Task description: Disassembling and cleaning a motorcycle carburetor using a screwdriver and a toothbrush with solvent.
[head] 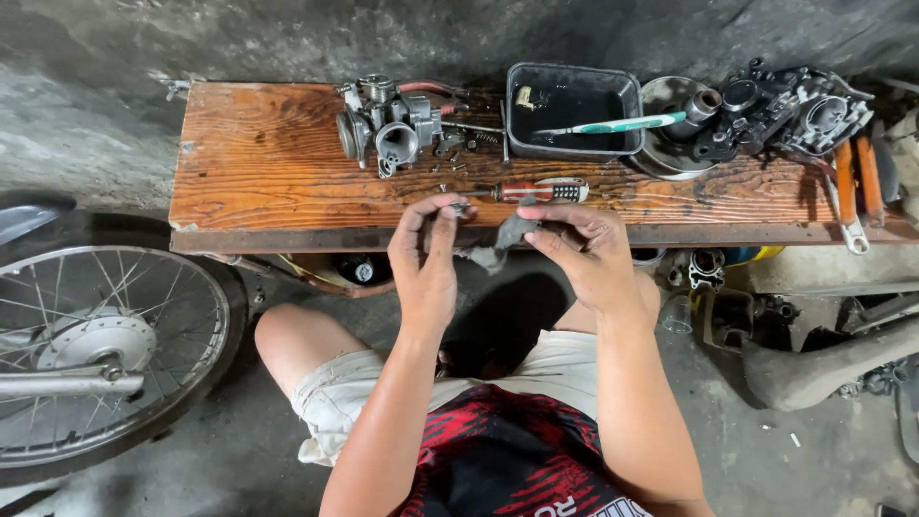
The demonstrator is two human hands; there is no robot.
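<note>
The left hand (426,254) pinches a tiny dark metal part (461,207) between thumb and fingertips. Just beside this grip, to its right, the right hand (584,251) is closed on a crumpled grey cloth rag (505,237), which hangs below the fingers. Just above both grips lies a red-and-white striped screwdriver (536,191) on the worn wooden bench (258,163); farther above the left grip stands a grey metal carburetor (388,124).

Wooden bench (268,163) with carburetor (388,124), screwdriver (536,191)

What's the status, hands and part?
Left hand pinching a small metal part. Right hand gripping a grey rag. Carburetor and screwdriver lie untouched on the wooden bench.
</note>
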